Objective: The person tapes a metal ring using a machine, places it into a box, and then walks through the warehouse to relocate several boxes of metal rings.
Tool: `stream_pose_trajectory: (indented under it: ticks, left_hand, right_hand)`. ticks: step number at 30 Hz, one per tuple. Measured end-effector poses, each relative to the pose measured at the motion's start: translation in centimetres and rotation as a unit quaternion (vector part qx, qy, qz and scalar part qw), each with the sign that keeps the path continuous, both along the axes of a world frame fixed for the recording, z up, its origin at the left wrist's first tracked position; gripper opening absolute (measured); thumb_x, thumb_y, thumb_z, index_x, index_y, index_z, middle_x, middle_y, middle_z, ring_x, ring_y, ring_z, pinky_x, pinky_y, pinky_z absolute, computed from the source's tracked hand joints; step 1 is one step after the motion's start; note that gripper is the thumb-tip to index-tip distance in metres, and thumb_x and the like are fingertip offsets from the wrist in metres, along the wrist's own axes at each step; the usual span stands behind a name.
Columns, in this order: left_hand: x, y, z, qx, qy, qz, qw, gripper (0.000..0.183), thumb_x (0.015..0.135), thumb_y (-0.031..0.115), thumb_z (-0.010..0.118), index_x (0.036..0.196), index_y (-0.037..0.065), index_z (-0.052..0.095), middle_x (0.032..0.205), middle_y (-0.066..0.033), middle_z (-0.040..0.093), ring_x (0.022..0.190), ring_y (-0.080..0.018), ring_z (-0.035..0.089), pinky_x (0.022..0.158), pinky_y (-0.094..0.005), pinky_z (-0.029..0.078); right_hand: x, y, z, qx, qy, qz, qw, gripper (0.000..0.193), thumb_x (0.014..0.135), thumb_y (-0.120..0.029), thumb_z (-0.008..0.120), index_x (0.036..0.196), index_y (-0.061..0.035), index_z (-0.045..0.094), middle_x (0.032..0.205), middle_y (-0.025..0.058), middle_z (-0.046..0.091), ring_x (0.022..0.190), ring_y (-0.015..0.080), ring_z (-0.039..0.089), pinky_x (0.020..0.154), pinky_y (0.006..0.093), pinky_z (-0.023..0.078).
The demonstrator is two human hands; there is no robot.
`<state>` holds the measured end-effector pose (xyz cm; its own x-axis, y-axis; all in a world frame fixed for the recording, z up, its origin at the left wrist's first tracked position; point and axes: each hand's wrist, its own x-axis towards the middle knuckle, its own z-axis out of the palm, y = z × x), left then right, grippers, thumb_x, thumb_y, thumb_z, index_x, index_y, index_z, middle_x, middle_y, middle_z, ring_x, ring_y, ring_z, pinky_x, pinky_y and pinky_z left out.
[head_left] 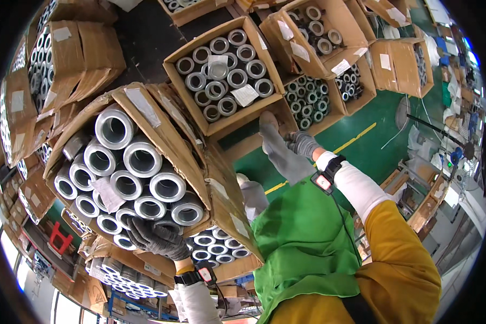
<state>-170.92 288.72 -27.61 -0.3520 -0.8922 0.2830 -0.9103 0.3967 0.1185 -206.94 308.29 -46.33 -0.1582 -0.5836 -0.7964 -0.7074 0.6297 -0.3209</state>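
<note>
A big cardboard box (162, 121) packed with several shiny metal tubes (140, 159) stands on end close in front of me. My left hand (156, 238), in a dark grey glove, curls its fingers over the end of a tube at the box's lower edge. My right hand (302, 143), also gloved, is out to the right, by a grey-socked foot (278, 148) that rests on the edge of a second box of smaller tubes (224, 75). Whether the right hand grips anything is hidden. Both wrists carry a black strap with a small device.
More open cartons of metal tubes (313, 32) crowd the back and left side. A green floor with a yellow line (356, 137) runs to the right. My green apron (302, 237) fills the lower middle. Benches and equipment stand at the far right.
</note>
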Motion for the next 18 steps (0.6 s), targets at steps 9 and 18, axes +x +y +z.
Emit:
stream_pose_trajectory:
  ticks: [9,18]
  left_hand:
    - [-0.6,0.1,0.0,0.013,0.005,0.004,1.000,0.043,0.088,0.024,0.036,0.118,-0.006,0.045,0.121,-0.0233,0.044,0.112,-0.0376,0.040,0.095,-0.0472,0.028]
    - [-0.5,-0.2,0.0,-0.005,-0.010,0.002,1.000,0.046,0.088,0.030,0.034,0.117,-0.005,0.045,0.118,-0.0232,0.046,0.108,-0.0379,0.044,0.091,-0.0484,0.032]
  right_hand:
    - [-0.3,0.9,-0.8,-0.067,-0.037,0.008,0.997,0.027,0.078,-0.023,0.044,0.094,-0.0099,0.061,0.092,0.0126,0.061,0.085,0.0311,0.058,0.075,0.0395,0.046]
    - [-0.1,1.3,-2.1,-0.011,-0.031,-0.034,0.999,0.027,0.075,-0.027,0.050,0.096,-0.0127,0.060,0.096,0.0133,0.060,0.088,0.0310,0.057,0.077,0.0384,0.046]
